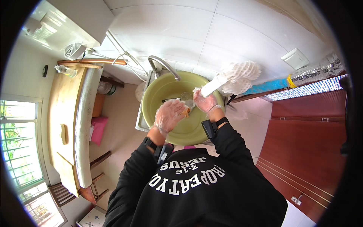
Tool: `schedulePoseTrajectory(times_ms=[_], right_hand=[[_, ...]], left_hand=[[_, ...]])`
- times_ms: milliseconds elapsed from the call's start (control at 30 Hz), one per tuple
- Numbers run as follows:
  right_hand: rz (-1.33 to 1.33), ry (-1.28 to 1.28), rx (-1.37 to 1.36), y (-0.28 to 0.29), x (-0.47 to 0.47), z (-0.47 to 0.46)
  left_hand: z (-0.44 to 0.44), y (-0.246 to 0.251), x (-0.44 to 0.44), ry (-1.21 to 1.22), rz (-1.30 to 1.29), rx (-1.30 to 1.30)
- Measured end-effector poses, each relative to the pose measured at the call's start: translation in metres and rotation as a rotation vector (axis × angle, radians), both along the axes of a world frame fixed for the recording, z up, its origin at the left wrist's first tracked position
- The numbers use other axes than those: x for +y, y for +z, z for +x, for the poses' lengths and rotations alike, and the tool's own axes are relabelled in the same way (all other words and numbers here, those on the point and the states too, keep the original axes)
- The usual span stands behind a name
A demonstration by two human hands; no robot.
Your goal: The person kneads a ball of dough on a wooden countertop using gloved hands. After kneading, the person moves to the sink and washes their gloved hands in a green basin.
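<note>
Both my hands wear clear plastic gloves over a yellow-green plastic basin [181, 130]. My left hand [170, 113] is over the basin's left half, back up, fingers stretched forward. An orange-brown piece [186, 112] shows by its fingertips; the grip on it is hidden. A dark, slim handle [168, 100] lies just beyond that hand. At the basin's right side my right hand [206, 101] has its fingers curled up against the end of a white strip-like object [213, 85]. Whether it holds this is unclear. A small round clear thing [185, 96] lies between the hands.
A curved metal faucet [164, 63] reaches over the basin, which sits on a metal sink [141, 122]. White foam netting [241, 75] is bunched at the right by a blue wrapped pipe [266, 85]. A wooden table [63, 105] with a clear bottle [66, 71] stands left.
</note>
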State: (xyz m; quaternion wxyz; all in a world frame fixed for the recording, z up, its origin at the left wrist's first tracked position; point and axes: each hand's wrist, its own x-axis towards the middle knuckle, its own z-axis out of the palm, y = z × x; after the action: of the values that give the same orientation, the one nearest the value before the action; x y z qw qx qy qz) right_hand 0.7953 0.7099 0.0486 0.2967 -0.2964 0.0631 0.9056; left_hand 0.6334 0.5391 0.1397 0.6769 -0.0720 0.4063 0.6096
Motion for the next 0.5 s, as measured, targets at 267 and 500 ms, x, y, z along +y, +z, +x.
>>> schedulePoseTrajectory(times_ms=[267, 500], right_hand=[[-0.015, 0.085, 0.208, 0.029, -0.008, -0.012], [0.013, -0.03, 0.093, 0.024, -0.002, 0.005]], left_hand=[[0.021, -0.106, 0.112, -0.154, 0.642, -0.802], [0.068, -0.057, 0.136, -0.032, 0.114, -0.449]])
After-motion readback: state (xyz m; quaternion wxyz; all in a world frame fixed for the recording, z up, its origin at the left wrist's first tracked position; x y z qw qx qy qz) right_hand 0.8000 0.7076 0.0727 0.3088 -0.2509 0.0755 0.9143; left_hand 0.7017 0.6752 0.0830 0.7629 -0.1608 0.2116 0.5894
